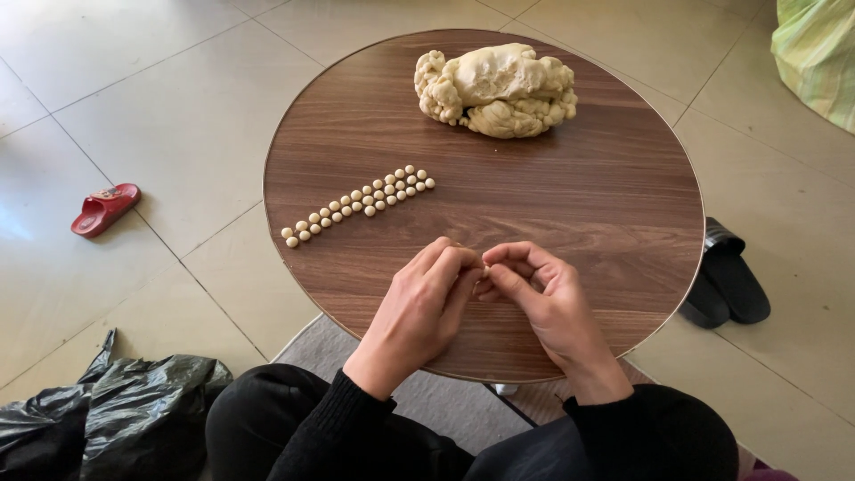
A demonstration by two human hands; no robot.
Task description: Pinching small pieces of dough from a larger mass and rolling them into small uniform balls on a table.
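My left hand (426,303) and my right hand (543,298) meet fingertip to fingertip over the near part of a round wooden table (588,205). Both pinch a small piece of pale dough (482,270), mostly hidden between the fingers. A large lump of dough (496,89) lies at the far side of the table. Several small dough balls (361,204) lie in two slanted rows on the left part, apart from my hands.
A red slipper (105,208) lies on the tiled floor to the left. A pair of black slippers (726,285) sits by the table's right edge. A black plastic bag (107,410) is at bottom left. A green striped bag (819,53) fills the top right corner.
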